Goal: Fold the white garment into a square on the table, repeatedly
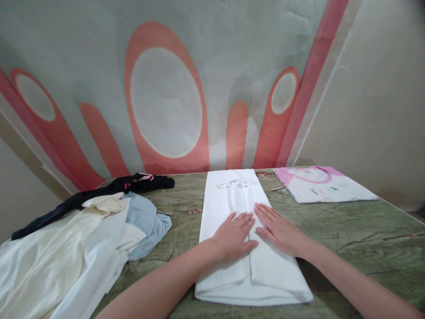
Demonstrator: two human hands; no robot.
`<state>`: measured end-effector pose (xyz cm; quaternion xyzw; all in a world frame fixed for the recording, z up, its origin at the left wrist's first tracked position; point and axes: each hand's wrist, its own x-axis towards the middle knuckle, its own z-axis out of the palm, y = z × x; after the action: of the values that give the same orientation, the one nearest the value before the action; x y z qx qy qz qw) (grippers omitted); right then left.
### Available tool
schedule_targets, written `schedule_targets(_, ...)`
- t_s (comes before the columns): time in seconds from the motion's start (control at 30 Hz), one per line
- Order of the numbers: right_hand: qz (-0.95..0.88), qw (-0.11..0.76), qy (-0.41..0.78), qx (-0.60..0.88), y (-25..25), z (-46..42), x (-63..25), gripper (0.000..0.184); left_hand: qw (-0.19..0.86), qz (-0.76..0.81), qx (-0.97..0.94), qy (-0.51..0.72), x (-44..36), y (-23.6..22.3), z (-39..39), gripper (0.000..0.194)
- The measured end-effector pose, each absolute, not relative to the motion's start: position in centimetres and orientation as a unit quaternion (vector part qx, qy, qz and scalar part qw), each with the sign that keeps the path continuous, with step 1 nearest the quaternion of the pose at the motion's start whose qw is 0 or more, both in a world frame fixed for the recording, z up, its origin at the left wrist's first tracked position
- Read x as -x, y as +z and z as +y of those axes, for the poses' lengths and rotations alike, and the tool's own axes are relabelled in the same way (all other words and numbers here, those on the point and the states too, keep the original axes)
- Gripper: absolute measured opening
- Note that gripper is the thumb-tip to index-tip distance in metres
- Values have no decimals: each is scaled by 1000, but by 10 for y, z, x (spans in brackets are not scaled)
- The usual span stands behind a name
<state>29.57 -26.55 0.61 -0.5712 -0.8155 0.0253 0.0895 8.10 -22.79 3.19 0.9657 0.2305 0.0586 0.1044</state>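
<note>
A white garment (229,274) lies in a long folded strip, its two sides meeting at a seam down the middle. Near its far end is a small ruffled trim (234,182). My left hand (234,237) rests flat on the left half, fingers stretched toward the middle seam. On the right half, my right hand (279,230) also presses flat, its fingertips close to the seam. Neither hand grips the cloth. What kind of garment it is cannot be made out.
Loose clothes lie at the left: a cream garment (63,248), a light blue one (146,226) and a black one (96,192). A folded pink and white shirt (328,184) sits at the back right. The wood-patterned table (368,239) meets a wall with a printed sheet (222,53).
</note>
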Motion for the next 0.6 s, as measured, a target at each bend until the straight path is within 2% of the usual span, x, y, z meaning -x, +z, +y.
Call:
schedule_targets(0.17,-819,98,31,564,6,-261,-300,65,187,210,-953,112,-73,39,-214,46)
schedule_targets(0.3,-827,153,26,541,18,-261,-294,54,228,249,-921,195,-53,50,-181,41)
schedule_targets(0.43,-838,208,39,503,36,-264,-268,36,207,340,-886,238,-24,51,-144,39)
schedule_targets(0.6,-815,186,138,531,44,-272,-227,33,163,405,-875,211,3,34,-119,38)
